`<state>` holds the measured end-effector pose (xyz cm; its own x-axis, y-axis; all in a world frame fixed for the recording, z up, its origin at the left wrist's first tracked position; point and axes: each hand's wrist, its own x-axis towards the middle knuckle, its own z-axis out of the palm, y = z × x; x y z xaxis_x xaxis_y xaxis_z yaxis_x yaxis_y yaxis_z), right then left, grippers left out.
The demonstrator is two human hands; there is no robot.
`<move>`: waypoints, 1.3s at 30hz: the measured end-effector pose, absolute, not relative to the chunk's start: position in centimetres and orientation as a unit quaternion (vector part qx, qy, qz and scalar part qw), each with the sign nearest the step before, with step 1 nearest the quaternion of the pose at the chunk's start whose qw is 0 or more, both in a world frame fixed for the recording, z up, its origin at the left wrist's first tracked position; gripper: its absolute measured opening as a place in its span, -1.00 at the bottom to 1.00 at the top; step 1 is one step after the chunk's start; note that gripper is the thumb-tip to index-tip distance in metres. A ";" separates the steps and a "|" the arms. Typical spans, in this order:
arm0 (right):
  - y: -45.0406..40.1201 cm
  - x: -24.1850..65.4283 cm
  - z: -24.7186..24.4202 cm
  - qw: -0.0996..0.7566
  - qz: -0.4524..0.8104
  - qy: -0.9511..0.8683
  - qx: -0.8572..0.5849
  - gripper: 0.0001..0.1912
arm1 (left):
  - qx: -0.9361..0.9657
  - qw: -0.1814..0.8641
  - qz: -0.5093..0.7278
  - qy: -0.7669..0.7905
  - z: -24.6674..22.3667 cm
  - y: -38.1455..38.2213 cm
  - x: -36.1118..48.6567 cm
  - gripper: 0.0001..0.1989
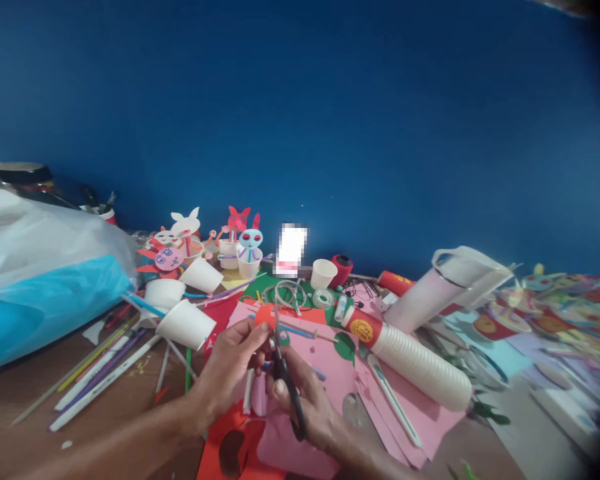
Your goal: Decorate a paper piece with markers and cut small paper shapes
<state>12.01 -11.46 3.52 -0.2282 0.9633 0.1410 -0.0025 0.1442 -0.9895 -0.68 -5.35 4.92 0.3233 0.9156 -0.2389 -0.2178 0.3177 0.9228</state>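
My left hand (227,360) pinches a small piece of orange-red paper (265,315) between thumb and fingers. My right hand (313,397) is closed around a pair of scissors (291,399) with black handles. The blades point up and away, right beside the paper; I cannot tell whether they touch it. Under both hands lie pink paper sheets (330,380) and, nearer to me, red paper with cut-out holes (213,443). A pencil-like stick (325,335) rests just beyond the scissors.
A stack of paper cups (420,367) and a cutter knife (393,400) lie at the right, near a white jug (420,297). Loose cups (187,323), paper animal figures (250,243) and several sticks (105,383) occupy the left. A plastic bag (55,267) bulges at far left.
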 end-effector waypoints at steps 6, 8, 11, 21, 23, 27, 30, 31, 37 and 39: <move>-11.5 11.7 2.5 0.487 0.508 -0.586 -0.401 -0.61 | 0.420 0.687 0.424 0.413 3.9 -5.7 -0.5 -0.71; -11.6 11.7 2.4 0.486 0.501 -0.587 -0.410 -0.62 | 0.432 0.684 0.427 0.404 3.5 -5.8 -0.6 -0.70; -11.6 11.8 2.6 0.482 0.494 -0.596 -0.411 -0.60 | 0.450 0.674 0.424 0.405 3.3 -5.8 -0.7 -0.70; -11.6 11.8 2.6 0.479 0.507 -0.581 -0.419 -0.59 | 0.465 0.660 0.417 0.419 3.4 -5.8 -0.6 -0.69; -11.6 11.8 2.4 0.484 0.508 -0.577 -0.419 -0.58 | 0.465 0.659 0.414 0.422 3.2 -5.8 -0.6 -0.68; -11.5 11.8 1.8 0.491 0.503 -0.572 -0.423 -0.58 | 0.474 0.652 0.415 0.422 2.8 -5.7 -0.6 -0.69; -11.4 11.7 1.3 0.496 0.510 -0.561 -0.423 -0.57 | 0.475 0.650 0.417 0.421 2.7 -5.8 -0.6 -0.69; -11.4 11.7 1.2 0.497 0.514 -0.558 -0.422 -0.57 | 0.475 0.651 0.417 0.421 2.7 -5.8 -0.6 -0.69; -11.5 11.7 1.3 0.498 0.522 -0.556 -0.413 -0.59 | 0.469 0.655 0.412 0.426 3.0 -5.7 -0.6 -0.69; -11.5 11.7 1.5 0.499 0.521 -0.556 -0.413 -0.59 | 0.466 0.657 0.412 0.425 3.1 -5.7 -0.6 -0.69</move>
<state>11.70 -11.52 1.46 -0.1609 0.9792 0.1240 -0.0610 0.1155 -0.9914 -0.56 -5.69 3.05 0.2985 0.9382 -0.1751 -0.1449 0.2259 0.9633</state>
